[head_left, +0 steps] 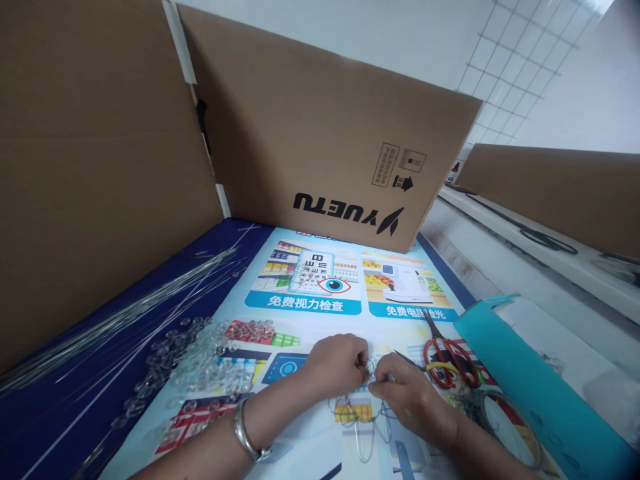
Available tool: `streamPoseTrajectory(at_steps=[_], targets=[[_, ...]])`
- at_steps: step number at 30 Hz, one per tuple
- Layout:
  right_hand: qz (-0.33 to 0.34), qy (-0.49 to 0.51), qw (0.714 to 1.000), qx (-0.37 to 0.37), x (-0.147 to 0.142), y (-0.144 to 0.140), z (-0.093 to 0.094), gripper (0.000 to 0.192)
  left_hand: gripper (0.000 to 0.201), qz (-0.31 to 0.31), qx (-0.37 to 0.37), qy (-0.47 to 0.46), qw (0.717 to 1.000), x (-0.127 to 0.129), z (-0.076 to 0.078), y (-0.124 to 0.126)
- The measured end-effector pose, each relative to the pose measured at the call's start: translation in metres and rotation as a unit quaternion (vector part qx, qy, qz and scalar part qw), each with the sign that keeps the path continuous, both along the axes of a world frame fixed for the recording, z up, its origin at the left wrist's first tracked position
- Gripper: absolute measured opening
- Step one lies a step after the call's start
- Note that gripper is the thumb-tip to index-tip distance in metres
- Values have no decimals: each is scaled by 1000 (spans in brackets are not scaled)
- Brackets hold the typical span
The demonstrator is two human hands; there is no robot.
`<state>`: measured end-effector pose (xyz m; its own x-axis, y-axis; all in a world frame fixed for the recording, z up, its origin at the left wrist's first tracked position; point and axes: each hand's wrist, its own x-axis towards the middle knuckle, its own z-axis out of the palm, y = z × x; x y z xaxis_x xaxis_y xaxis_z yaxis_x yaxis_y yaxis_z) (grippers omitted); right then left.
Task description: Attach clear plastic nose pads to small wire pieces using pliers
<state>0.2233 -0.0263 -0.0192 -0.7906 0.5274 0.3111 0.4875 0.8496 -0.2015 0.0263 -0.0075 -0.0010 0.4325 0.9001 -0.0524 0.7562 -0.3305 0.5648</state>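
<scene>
My left hand point(343, 363), with a silver bangle on its wrist, is closed in a pinch on thin wire. Close beside it, my right hand point(407, 393) pinches the same bent wire piece point(364, 440), whose loops hang below both hands. Something clear, perhaps a bead, shows between the fingertips, partly hidden. Behind my right hand lies a dark pointed tool with a yellow handle point(443, 366); whether the hand touches it I cannot tell. Red-handled scissors point(467, 367) lie beyond it. Many clear round beads point(215, 353) are spread left of my left hand.
A bundle of straight wires point(150, 307) lies on the blue surface at left. Cardboard panels point(320, 133) stand at the left and back. At right are a coil of wire point(510, 427) and a teal box point(540, 393). A printed sheet point(310, 320) covers the table.
</scene>
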Motion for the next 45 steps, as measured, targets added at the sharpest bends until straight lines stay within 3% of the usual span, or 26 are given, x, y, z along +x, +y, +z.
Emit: streamPoseTrajectory(at_steps=[16, 29, 45], targets=[[-3, -29, 1000, 5, -5, 0, 8, 17, 11, -3, 14, -7, 1000, -2, -4, 2], [29, -27, 997, -61, -6, 8, 15, 19, 11, 4, 10, 2, 1000, -2, -6, 2], [94, 117, 981, -125, -3, 22, 15, 13, 15, 4, 0, -7, 1000, -2, -7, 3]])
